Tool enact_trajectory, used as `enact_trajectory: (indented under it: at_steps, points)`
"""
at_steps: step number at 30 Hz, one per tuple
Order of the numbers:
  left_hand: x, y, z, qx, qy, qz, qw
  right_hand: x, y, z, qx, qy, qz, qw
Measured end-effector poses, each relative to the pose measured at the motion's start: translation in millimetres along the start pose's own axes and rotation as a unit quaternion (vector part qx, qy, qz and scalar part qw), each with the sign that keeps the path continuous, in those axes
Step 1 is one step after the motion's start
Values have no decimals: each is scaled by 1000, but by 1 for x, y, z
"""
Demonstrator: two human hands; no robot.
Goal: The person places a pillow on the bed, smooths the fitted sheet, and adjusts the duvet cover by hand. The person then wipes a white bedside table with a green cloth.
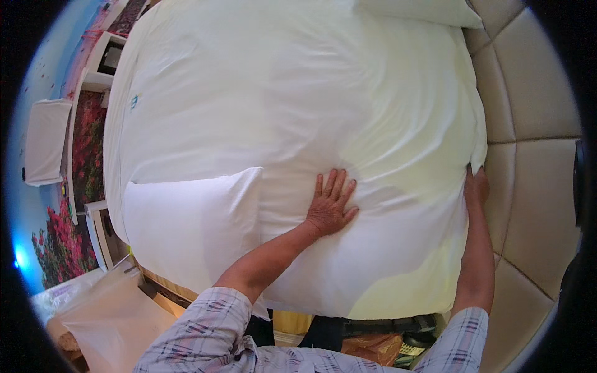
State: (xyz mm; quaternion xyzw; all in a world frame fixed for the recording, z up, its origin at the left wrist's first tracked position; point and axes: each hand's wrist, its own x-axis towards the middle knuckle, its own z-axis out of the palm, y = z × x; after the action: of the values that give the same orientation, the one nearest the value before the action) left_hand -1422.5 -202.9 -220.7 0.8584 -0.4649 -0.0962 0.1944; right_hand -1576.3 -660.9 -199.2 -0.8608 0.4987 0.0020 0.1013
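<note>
A white sheet covers the bed, with creases fanning toward its right edge. My left hand lies flat on it near the middle, fingers stretched and a little spread. At the right edge, my right hand is closed on the sheet beside the padded headboard. Its fingertips are partly hidden by the hanging cloth. A white pillow rests on the sheet to the left of my left forearm.
Another white pillow lies at the far right of the bed. At left are a white shelf unit and a white cloth-covered object by a flowered wall. A plastic-covered bundle stands at the near left.
</note>
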Motion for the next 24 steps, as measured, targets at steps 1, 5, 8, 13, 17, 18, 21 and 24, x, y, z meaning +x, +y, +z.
enact_trajectory:
  at_steps: [1, 5, 8, 13, 17, 18, 21, 24]
  points:
    - [1, 4, -7, 0, -4, 0, 1000, 1, -1, -2, -7, -1, 2, 1000]
    - [16, 2, -55, -24, 43, -9, 999, -2, -8, -27, 21, -7, -10, 1000]
    - [88, -40, -79, 49, 117, -77, 989, -6, -1, -25, 84, 26, -5, 996]
    - [151, -151, -54, 26, 195, -312, 929, 10, 37, -13, 325, -121, 74, 935]
    - [134, -166, -47, 46, 179, -330, 926, 44, -61, -80, 673, -257, 164, 674]
    - [135, -166, -44, 45, 181, -322, 928, 58, -74, -81, 735, -242, 199, 601]
    - [145, -166, -35, 49, 184, -292, 937, 87, -47, -34, 684, -174, 177, 686]
    - [140, -173, -36, 62, 174, -303, 935, 91, -45, 21, 647, -207, 190, 709]
